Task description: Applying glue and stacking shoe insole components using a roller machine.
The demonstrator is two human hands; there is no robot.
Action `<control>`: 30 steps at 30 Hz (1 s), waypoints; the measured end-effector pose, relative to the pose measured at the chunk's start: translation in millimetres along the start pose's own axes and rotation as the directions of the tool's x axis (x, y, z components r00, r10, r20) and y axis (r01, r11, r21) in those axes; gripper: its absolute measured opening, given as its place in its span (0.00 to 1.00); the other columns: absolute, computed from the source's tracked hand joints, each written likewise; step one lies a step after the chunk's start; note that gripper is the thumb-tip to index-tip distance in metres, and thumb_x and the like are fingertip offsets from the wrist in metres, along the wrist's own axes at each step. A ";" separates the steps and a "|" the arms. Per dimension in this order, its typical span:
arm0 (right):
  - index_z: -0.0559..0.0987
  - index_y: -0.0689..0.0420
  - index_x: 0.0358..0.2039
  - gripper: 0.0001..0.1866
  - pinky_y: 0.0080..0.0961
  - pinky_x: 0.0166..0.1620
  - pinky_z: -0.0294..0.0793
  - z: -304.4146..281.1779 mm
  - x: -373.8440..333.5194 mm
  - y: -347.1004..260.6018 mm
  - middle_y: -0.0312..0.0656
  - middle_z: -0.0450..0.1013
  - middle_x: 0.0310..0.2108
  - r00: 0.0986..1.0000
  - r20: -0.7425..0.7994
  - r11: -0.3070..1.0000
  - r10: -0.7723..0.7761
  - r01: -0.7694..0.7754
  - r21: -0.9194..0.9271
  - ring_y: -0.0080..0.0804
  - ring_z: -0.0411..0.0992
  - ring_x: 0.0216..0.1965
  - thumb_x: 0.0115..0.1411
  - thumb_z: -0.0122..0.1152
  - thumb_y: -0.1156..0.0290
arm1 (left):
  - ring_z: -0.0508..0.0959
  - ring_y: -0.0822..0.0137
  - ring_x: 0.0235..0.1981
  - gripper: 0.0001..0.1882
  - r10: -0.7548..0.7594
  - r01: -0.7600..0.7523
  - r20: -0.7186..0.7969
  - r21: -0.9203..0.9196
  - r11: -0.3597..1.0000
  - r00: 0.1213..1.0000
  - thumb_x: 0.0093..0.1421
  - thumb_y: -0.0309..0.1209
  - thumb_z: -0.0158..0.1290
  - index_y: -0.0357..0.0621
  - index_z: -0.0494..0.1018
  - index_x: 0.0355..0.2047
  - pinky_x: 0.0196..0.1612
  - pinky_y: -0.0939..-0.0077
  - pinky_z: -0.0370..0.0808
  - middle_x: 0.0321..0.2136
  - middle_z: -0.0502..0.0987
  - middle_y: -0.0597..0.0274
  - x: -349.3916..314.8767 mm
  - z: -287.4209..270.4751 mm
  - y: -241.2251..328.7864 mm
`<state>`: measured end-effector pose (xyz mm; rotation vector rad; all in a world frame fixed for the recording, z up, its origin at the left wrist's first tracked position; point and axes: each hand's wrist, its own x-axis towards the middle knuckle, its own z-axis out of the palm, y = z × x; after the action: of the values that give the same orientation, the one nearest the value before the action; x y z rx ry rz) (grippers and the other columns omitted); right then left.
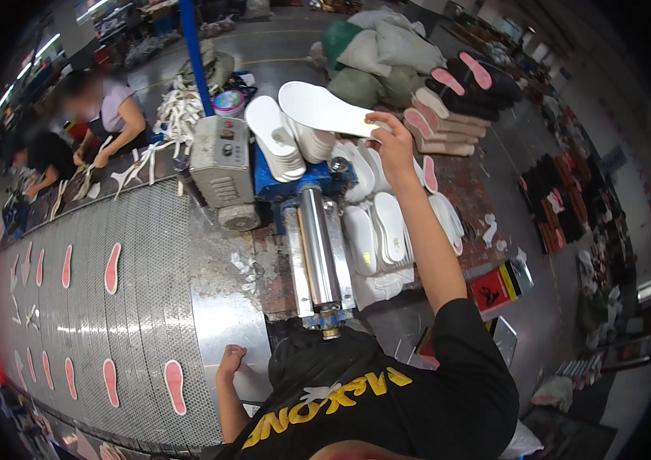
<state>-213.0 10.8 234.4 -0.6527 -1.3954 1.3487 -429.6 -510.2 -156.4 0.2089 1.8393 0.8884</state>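
My right hand (pixel 393 147) is raised with its fingers pinched on one end of a white shoe sole (pixel 318 106). That sole lies out to the left over a stack of white soles (pixel 315 146). Beside it stands another white stack (pixel 272 138), on the blue top of a roller machine (pixel 318 238). Lower down, my left hand (pixel 231 360) hangs over a bare metal plate (pixel 229 318), fingers curled in and nothing visible in them. Pink white-edged insoles (pixel 175 387) lie in spaced rows on the mesh conveyor (pixel 149 307) to the left.
A grey control box (pixel 220 153) stands left of the rollers. More white soles (pixel 390 226) are piled to the right. Stuffed sacks (pixel 386 46) and stacked brown pieces with pink insoles (pixel 448 134) lie behind. Two people (pixel 114 115) work at the far left.
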 end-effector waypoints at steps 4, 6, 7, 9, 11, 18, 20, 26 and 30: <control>0.76 0.61 0.36 0.12 0.16 0.24 0.65 -69.9 -65.2 -4.3 0.38 0.71 0.30 0.986 -0.160 0.998 -0.056 0.060 0.016 0.20 0.68 0.25 0.52 0.46 0.79 | 0.72 0.68 0.21 0.10 0.056 -0.226 0.342 0.485 0.845 0.938 0.53 0.35 0.56 0.40 0.72 0.26 0.28 0.71 0.71 0.17 0.71 0.65 12.6 -18.9 57.1; 0.76 0.61 0.35 0.12 0.15 0.19 0.62 -101.4 -98.0 1.6 0.35 0.70 0.27 0.954 -0.296 0.998 -0.048 0.035 -0.049 0.18 0.66 0.22 0.51 0.45 0.79 | 0.77 0.68 0.30 0.10 0.194 -0.270 0.256 0.308 0.912 0.947 0.54 0.28 0.54 0.37 0.76 0.35 0.36 0.72 0.73 0.26 0.79 0.60 9.8 -8.4 106.6; 0.76 0.61 0.35 0.12 0.15 0.19 0.62 -113.5 -113.2 8.5 0.35 0.70 0.27 0.951 -0.308 0.998 -0.036 0.019 -0.058 0.18 0.66 0.22 0.51 0.45 0.79 | 0.78 0.65 0.35 0.19 0.390 -0.476 0.275 0.450 0.756 0.879 0.51 0.26 0.56 0.37 0.72 0.45 0.42 0.72 0.73 0.33 0.79 0.58 9.7 -1.6 141.2; 0.76 0.59 0.33 0.13 0.15 0.22 0.64 -133.7 -138.7 23.7 0.36 0.71 0.31 0.908 -0.419 0.981 -0.017 -0.066 -0.183 0.17 0.66 0.24 0.49 0.44 0.79 | 0.76 0.61 0.45 0.24 0.679 -0.744 0.307 0.210 0.634 0.666 0.49 0.23 0.57 0.39 0.70 0.49 0.50 0.70 0.70 0.41 0.77 0.54 0.9 16.0 217.0; 0.75 0.60 0.33 0.12 0.20 0.33 0.68 -138.4 -150.4 47.6 0.36 0.71 0.30 0.921 -0.387 0.934 -0.042 -0.101 -0.342 0.22 0.68 0.30 0.49 0.45 0.81 | 0.69 0.58 0.55 0.30 0.693 -0.788 0.391 0.173 0.591 0.606 0.47 0.22 0.58 0.40 0.67 0.54 0.55 0.69 0.65 0.53 0.70 0.52 -12.8 34.4 290.1; 0.74 0.60 0.32 0.07 0.26 0.37 0.70 -68.6 -166.4 114.9 0.41 0.71 0.27 0.983 -0.120 0.858 -0.139 0.059 -0.509 0.29 0.71 0.32 0.51 0.51 0.78 | 0.51 0.50 0.66 0.53 0.658 -0.950 0.686 0.251 0.188 0.311 0.38 0.27 0.67 0.41 0.51 0.64 0.66 0.64 0.51 0.64 0.53 0.48 -60.6 92.3 384.2; 0.73 0.60 0.36 0.07 0.22 0.28 0.70 -64.0 -181.8 109.4 0.40 0.72 0.29 0.954 -0.129 0.915 0.272 -0.298 -0.271 0.25 0.72 0.27 0.58 0.52 0.73 | 0.55 0.49 0.64 0.51 0.696 -0.944 0.657 0.315 0.095 0.289 0.37 0.28 0.68 0.41 0.55 0.62 0.64 0.63 0.55 0.62 0.56 0.48 -65.6 94.2 381.7; 0.72 0.59 0.37 0.12 0.16 0.23 0.69 -81.1 -224.9 104.3 0.36 0.73 0.29 0.890 0.074 0.889 0.450 -0.440 -0.127 0.20 0.71 0.24 0.64 0.52 0.63 | 0.63 0.48 0.56 0.43 0.744 -0.873 0.593 0.487 -0.026 0.308 0.34 0.27 0.68 0.40 0.64 0.54 0.58 0.60 0.63 0.56 0.64 0.51 -68.2 68.9 378.2; 0.73 0.60 0.38 0.11 0.16 0.27 0.70 -104.4 -271.3 99.5 0.36 0.73 0.31 0.707 0.310 0.772 0.635 -0.595 -0.223 0.19 0.71 0.26 0.64 0.52 0.65 | 0.64 0.48 0.56 0.44 0.716 -0.767 0.595 0.628 -0.130 0.366 0.33 0.25 0.68 0.41 0.63 0.54 0.57 0.61 0.65 0.55 0.65 0.51 -68.9 34.6 371.6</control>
<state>-60.3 -173.4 41.7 -1.0450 -1.6299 2.0258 -461.9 -265.1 131.6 2.2234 1.8444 0.4429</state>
